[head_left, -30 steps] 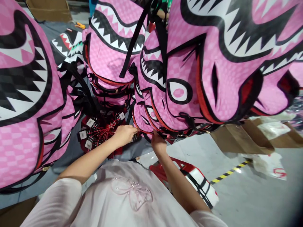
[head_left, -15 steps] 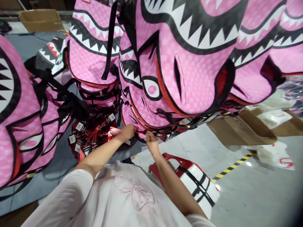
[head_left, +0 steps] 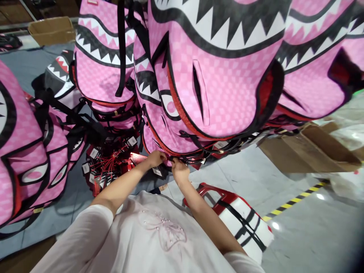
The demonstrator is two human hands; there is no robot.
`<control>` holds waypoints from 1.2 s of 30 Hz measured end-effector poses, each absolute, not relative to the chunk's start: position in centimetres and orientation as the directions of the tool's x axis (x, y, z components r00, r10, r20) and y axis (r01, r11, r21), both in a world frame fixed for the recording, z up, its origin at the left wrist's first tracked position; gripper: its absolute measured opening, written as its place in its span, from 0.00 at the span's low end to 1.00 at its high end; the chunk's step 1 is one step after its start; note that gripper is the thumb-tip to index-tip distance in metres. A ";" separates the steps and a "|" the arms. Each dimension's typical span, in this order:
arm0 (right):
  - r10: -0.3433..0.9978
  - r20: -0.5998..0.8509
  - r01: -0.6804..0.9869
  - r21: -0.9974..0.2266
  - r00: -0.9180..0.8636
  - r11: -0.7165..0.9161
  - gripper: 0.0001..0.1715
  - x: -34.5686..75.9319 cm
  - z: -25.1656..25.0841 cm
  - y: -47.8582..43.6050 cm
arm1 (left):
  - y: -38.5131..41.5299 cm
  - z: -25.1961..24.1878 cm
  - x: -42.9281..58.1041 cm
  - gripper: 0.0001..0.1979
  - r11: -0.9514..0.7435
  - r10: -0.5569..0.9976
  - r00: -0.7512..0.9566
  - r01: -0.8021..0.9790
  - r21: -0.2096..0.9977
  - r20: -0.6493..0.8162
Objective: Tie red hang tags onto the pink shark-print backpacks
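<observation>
Pink shark-mouth backpacks [head_left: 227, 91] stand piled in front of me, with black handles and hang tags along their near edge. At the bottom left of this pile, my left hand [head_left: 157, 158] is closed in a pinch. Close beside it, my right hand [head_left: 180, 171] is closed too, its fingertips at the same edge. A thin dark piece runs between the fingers; its kind is too small to make out. Left of my hands lies a heap of black-and-red hang tags [head_left: 110, 163] with red strings and white labels. One tag with a white label [head_left: 157, 171] is just below my left hand.
More pink backpacks [head_left: 105, 76] are stacked behind the tags, and others [head_left: 25, 151] stand at the left. A red and white stool [head_left: 241, 216] with black straps is at my right. Open cardboard boxes [head_left: 298, 151] lie beyond yellow-black floor tape [head_left: 295, 199].
My view has shifted slightly, so the large backpacks appear further left and the stool further right. My hands have drawn a little closer together at the same edge.
</observation>
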State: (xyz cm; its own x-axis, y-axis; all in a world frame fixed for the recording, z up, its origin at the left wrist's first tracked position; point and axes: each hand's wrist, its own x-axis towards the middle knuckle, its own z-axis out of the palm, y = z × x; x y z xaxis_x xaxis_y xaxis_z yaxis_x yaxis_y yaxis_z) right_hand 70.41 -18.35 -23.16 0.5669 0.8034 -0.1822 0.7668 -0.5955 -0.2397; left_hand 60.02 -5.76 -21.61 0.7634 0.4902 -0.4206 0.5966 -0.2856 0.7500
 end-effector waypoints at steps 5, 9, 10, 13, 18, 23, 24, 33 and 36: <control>0.808 -0.224 0.787 -0.196 0.546 -0.586 0.16 70.9 -21.8 -19.4 | -4.6 -22.1 58.6 0.13 -0.094 0.379 0.808 0.518 0.850 -0.450; 0.737 -0.321 0.568 -0.481 0.594 -0.668 0.12 71.8 -21.3 -20.4 | -4.0 -22.7 55.8 0.23 0.116 0.274 0.899 0.321 0.940 -0.341; 0.716 -0.355 0.475 -0.561 0.601 -0.678 0.11 71.9 -21.3 -20.4 | -4.1 -22.9 55.2 0.27 0.104 0.277 0.907 0.299 0.949 -0.317; 0.677 -0.454 0.271 -0.676 0.579 -0.685 0.10 71.9 -21.4 -19.8 | -5.0 -23.5 54.3 0.20 0.028 0.440 0.865 0.255 0.966 -0.241; 0.656 -0.557 0.037 -0.747 0.509 -0.663 0.11 71.6 -21.8 -19.2 | -7.0 -23.6 54.5 0.08 -0.016 0.691 0.715 0.162 0.987 -0.106; 0.677 -0.664 -0.215 -0.746 0.318 -0.630 0.16 72.0 -21.3 -19.6 | -7.8 -23.6 54.8 0.11 -0.057 0.726 0.684 0.158 0.986 -0.068; 0.675 -0.691 -0.309 -0.721 0.259 -0.620 0.16 72.2 -21.2 -19.6 | -7.8 -23.6 54.8 0.12 -0.065 0.728 0.684 0.154 0.986 -0.059; 0.701 -0.710 -0.525 -0.625 0.073 -0.578 0.23 72.8 -20.8 -19.6 | -7.8 -22.1 55.1 0.14 -0.758 0.406 0.894 0.215 0.616 0.188; 0.738 -0.653 -0.511 -0.699 0.171 -0.500 0.25 72.3 -21.0 -19.2 | -8.5 -22.0 55.6 0.15 -0.783 0.363 0.910 0.181 0.596 0.202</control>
